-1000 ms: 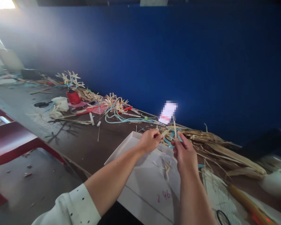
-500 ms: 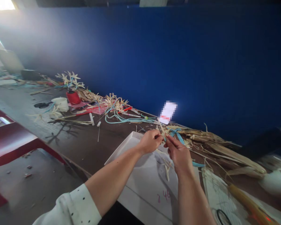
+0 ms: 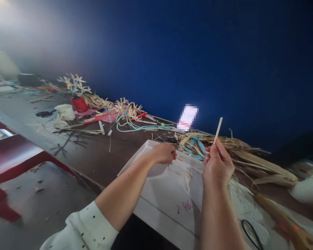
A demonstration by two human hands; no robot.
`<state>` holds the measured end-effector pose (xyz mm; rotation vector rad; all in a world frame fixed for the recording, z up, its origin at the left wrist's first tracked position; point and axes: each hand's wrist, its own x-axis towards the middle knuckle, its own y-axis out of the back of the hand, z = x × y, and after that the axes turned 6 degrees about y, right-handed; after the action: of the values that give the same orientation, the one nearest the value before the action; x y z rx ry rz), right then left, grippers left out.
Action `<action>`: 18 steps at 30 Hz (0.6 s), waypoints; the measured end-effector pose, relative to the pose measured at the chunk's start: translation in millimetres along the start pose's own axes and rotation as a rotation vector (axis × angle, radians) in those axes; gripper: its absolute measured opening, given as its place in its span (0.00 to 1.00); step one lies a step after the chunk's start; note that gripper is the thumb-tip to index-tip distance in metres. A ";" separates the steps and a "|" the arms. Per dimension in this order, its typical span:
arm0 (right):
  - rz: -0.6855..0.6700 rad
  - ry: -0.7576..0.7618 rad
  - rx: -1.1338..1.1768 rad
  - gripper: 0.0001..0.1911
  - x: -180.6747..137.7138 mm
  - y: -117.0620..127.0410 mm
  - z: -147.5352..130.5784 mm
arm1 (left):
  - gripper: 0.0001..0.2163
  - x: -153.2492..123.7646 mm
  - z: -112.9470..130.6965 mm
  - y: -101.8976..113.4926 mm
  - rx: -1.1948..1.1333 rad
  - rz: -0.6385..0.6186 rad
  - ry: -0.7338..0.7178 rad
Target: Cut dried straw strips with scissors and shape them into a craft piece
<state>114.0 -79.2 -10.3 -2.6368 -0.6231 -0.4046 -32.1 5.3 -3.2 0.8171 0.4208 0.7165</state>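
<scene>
My right hand (image 3: 218, 165) is closed on a pale narrow strip (image 3: 218, 129) that points up from between thumb and fingers. To its left, my left hand (image 3: 165, 153) hovers over the far side of a white shallow tray or box lid (image 3: 161, 187). Its fingers are curled together, and whatever they hold is hidden. Several pale offcuts (image 3: 187, 178) lie on the white surface between the two hands. Just beyond them is a curled light-blue ribbon (image 3: 195, 145) among dried husk-like fibres (image 3: 240, 146).
Pale star-shaped flowers (image 3: 126, 107) with light-blue stems lie along the blue wall. A red spool (image 3: 79, 104), white cup (image 3: 65, 111) and black scissors (image 3: 45, 113) stand farther left. A lit phone-like screen (image 3: 188, 118) leans behind. A red stool (image 3: 15, 154) is at left; a yellowish tool (image 3: 281, 218) lies right.
My hands, close together before, have moved apart. My right hand has gone right with the strip raised in it; my left hand has shifted slightly left.
</scene>
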 end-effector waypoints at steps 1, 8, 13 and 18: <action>0.007 0.002 0.013 0.25 -0.1 -0.2 -1.4 | 0.08 -1.3 1.4 0.2 0.047 -0.013 0.023; 0.014 -0.097 0.087 0.24 2.2 1.4 -4.1 | 0.11 -6.3 10.0 1.1 0.344 -0.005 0.091; -0.005 -0.100 0.106 0.23 1.4 0.6 -3.4 | 0.16 -5.8 9.1 3.6 0.392 0.037 0.119; -0.009 -0.124 0.099 0.24 0.0 -0.9 -4.7 | 0.19 -7.0 9.2 3.3 0.391 0.030 0.094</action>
<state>112.7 -80.5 -5.8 -2.5799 -0.6761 -0.2079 -32.9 -2.9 5.6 1.1613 0.6467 0.7125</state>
